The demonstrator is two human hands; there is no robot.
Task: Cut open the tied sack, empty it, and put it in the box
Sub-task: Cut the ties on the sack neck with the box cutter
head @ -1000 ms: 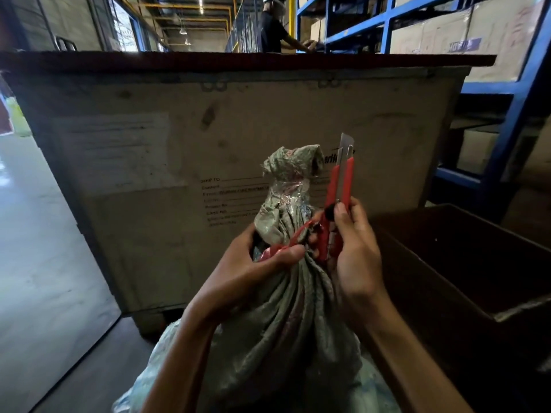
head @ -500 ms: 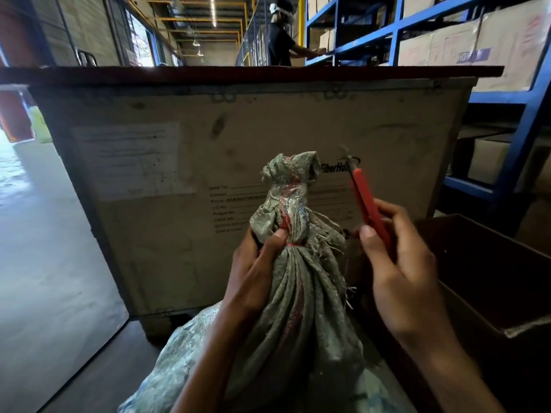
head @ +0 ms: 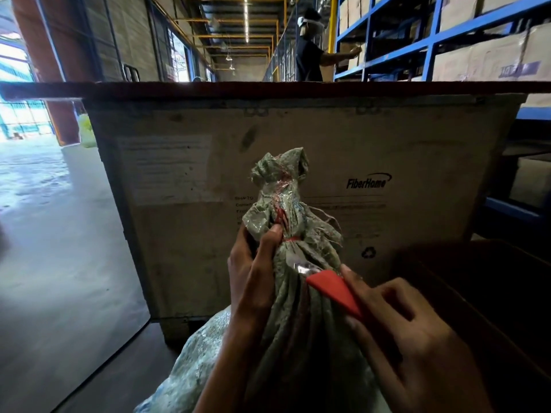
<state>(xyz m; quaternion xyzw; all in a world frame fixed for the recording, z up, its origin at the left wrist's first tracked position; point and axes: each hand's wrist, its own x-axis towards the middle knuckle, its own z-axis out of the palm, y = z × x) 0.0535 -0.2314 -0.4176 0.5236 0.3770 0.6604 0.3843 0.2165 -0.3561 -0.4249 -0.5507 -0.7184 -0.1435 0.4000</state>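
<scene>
Sack (head: 293,296) is standing upright in front of the person, low centre of view. Its neck is bunched and tied w/ a red tie (head: 290,238), clear tape shining just above. What it's resting on is out of view. L hand (head: 253,272) is wrapping its grip round the neck just below the tie, thumb pressing the cloth. R hand (head: 402,332) is holding a red cutter (head: 334,290), grip closed round the handle. The blade (head: 304,268) is touching the sack's cloth below the tie. Loose threads are hanging off the neck's right side.

Behind the sack a big pale crate (head: 193,248) is filling the mid view, dark lid overhanging, paper label at left, "FiberHome" printed at right. A dark brown box (head: 477,281) is sitting just right of the sack, mostly in shadow. Grey concrete floor (head: 59,263) is stretching off left, daylight glaring in beside a red column (head: 38,43). Blue racking (head: 429,46) w/ cartons (head: 483,59) is running along the right. Another person (head: 310,58) is reaching into it in the bg. Yellow pipes & a strip of lights are running under the ceiling.
</scene>
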